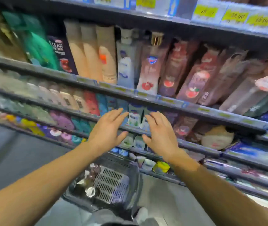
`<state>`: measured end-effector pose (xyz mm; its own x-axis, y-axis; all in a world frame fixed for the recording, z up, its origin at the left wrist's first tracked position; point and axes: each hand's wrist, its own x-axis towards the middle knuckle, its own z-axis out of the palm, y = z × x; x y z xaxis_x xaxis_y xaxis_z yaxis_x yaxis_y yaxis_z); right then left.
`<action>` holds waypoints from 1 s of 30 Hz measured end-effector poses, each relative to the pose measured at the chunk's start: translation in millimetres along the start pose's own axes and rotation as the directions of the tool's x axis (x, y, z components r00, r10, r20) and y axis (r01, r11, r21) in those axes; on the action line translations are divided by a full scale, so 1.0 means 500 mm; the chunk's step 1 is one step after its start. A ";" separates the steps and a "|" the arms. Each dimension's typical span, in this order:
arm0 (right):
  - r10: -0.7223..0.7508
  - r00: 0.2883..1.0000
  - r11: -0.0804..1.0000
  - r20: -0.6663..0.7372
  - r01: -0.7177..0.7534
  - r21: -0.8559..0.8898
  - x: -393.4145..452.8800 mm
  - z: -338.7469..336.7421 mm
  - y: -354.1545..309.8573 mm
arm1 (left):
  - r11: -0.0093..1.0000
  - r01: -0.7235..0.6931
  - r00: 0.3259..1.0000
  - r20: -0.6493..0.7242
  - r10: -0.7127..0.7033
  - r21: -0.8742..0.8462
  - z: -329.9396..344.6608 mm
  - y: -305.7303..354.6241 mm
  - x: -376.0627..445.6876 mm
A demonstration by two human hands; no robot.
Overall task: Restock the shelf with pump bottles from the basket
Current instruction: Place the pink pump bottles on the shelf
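Your left hand (109, 129) and right hand (160, 132), both empty with fingers spread, flank two white pump bottles (138, 119) at the shelf (211, 111) front edge.

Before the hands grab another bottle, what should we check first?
1. Left hand free: ok, fingers straight, holding nothing.
2. Right hand free: ok, open too.
3. Basket within reach: ok, on the floor below the arms.
4. Bottles left in basket: ok, a few show at its left side.
5. White bottles between the hands standing straight: cannot tell, picture is blurry.
6. Room on that shelf: cannot tell.
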<state>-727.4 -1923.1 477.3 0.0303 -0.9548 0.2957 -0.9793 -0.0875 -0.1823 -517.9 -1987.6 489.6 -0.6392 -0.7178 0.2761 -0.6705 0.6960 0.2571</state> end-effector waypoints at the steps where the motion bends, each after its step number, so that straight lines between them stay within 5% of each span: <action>1: 0.001 0.999 1.000 0.047 -0.002 0.023 -0.010 0.029 -0.015 | 1.000 0.028 0.999 0.041 -0.028 -0.012 0.022 -0.018 -0.027; 12: -0.056 0.896 0.986 0.441 -0.019 0.164 -0.110 0.392 -0.133 | 0.905 0.421 0.839 0.408 -0.360 -0.067 0.274 -0.234 -0.302; 21: -0.022 0.726 0.979 0.688 -0.122 0.161 -0.155 0.757 -0.178 | 0.689 0.724 0.578 0.540 -0.612 0.006 0.554 -0.431 -0.457; 27: -0.039 0.658 0.969 0.752 -0.159 0.189 -0.160 1.029 -0.194 | 0.707 0.706 0.645 0.431 -0.631 -0.022 0.774 -0.546 -0.530; 30: -0.063 0.654 0.968 0.753 -0.145 0.207 -0.156 1.171 -0.204 | 0.686 0.727 0.601 0.500 -0.623 -0.019 0.883 -0.598 -0.548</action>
<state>-513.0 -2006.3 -76.4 0.2325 -0.8334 -0.5014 -0.9106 -0.0054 -0.4133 -308.9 -2008.1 -71.8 -0.1545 -0.8758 -0.4574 -0.9175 -0.0444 0.3951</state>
